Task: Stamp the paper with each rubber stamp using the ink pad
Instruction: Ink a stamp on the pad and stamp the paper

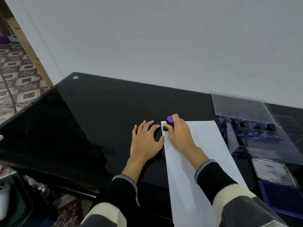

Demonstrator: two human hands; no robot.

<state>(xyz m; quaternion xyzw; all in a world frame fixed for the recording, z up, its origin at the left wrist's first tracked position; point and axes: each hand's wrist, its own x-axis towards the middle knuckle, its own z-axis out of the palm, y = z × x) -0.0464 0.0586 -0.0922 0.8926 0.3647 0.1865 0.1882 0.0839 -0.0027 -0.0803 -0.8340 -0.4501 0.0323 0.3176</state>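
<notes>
One stamp (169, 120) upright in right-hand (177, 131) grip.

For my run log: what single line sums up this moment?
right hand: presses purple-topped rubber stamp on paper | left hand: flat beside paper | ink pad: open

A white sheet of paper (201, 161) lies flat on the black glass, long side running from 6 toward 12 o'clock. A rubber stamp (168, 122) with a purple top and black base stands on the sheet's far-left corner. At 3 o'clock, a clear box (255, 133) holds more dark-handled stamps. At 4 o'clock the ink pad (282, 195) lies open, its pad deep blue.
</notes>
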